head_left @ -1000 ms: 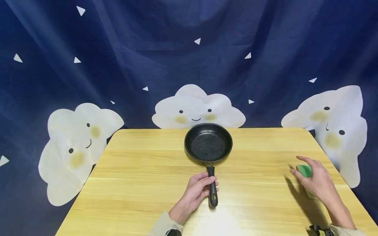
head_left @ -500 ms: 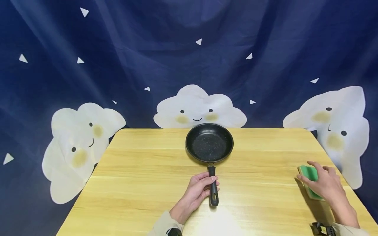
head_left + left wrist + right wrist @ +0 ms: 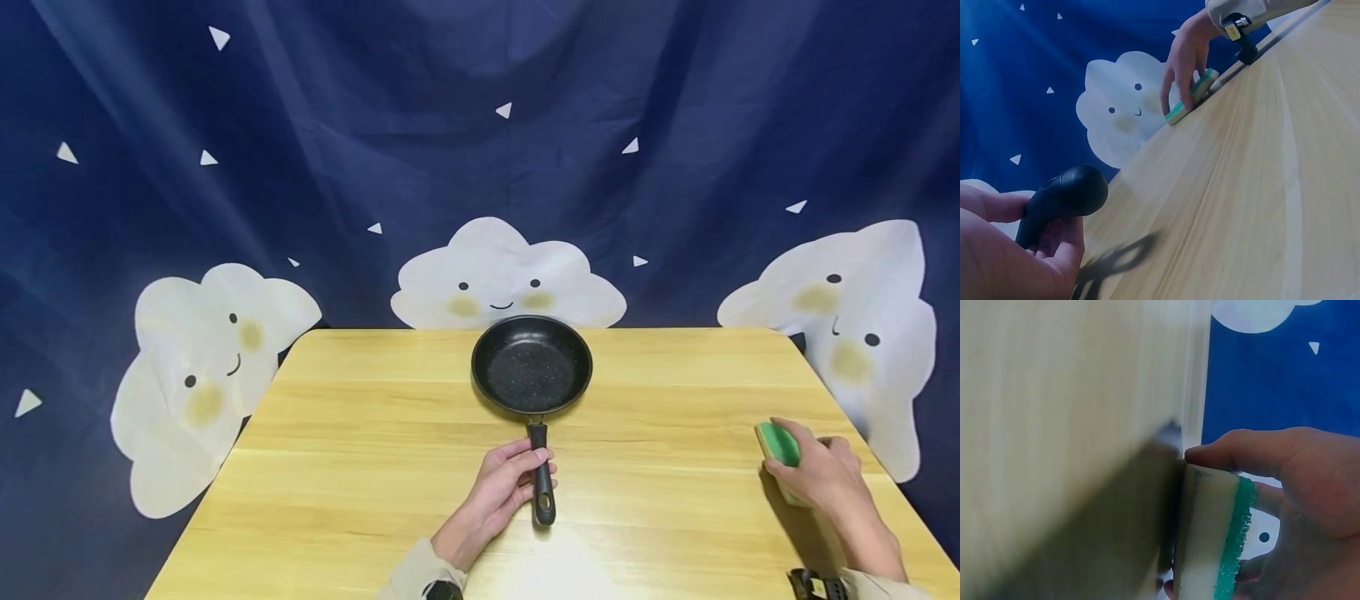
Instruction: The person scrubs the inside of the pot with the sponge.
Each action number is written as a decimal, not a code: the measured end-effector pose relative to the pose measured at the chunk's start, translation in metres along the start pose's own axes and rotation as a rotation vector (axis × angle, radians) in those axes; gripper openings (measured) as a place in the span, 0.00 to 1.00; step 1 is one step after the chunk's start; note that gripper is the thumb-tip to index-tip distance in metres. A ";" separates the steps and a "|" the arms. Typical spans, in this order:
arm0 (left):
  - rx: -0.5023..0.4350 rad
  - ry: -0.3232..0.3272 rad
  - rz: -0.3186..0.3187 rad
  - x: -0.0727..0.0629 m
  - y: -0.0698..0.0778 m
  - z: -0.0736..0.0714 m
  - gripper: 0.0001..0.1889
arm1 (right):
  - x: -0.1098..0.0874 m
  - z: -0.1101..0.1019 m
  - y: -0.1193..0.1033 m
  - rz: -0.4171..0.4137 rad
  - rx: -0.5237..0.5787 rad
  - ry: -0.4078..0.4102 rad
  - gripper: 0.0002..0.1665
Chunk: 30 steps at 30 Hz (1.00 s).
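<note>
- Sponge (image 3: 785,444): between 3 and 4 o'clock from the pan (image 3: 532,367), on or just above the table (image 3: 337,467); cannot tell which.
- Right hand (image 3: 821,475): gripping the sponge across its sides, with thumb (image 3: 1241,450) at one edge and the green face toward the palm.
- Left hand (image 3: 498,487): closed round the handle (image 3: 542,492), at 6 o'clock from the pan's bowl.
- Likeliest trouble: a slip or twist of the sponge, from a pinch at the edges without firm backing from the palm.
- Also possible: a fall past the table's side toward 3 o'clock, from a loosened pinch so near that edge.
- For the pan: a tip or swivel under any push on the bowl, from support at the handle alone; worst toward 12 o'clock, seemingly close to the far edge.
</note>
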State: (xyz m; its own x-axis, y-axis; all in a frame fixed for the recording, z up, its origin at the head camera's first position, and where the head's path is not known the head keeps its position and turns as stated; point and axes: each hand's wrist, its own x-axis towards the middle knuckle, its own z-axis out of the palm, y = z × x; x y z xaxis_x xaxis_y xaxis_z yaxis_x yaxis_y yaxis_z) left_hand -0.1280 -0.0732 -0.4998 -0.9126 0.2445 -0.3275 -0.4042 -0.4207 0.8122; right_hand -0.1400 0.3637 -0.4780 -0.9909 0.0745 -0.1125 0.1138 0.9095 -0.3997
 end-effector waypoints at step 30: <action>0.018 0.038 -0.006 0.000 0.000 0.001 0.27 | 0.022 0.004 -0.064 -0.157 0.061 0.078 0.38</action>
State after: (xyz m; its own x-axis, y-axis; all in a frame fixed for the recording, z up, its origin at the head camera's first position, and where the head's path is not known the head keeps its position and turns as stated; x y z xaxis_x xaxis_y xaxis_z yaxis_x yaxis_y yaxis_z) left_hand -0.1275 -0.0726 -0.4991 -0.9121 0.2138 -0.3499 -0.4087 -0.4039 0.8185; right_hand -0.1685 0.3054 -0.4590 -0.9991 -0.0327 0.0252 -0.0406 0.8863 -0.4613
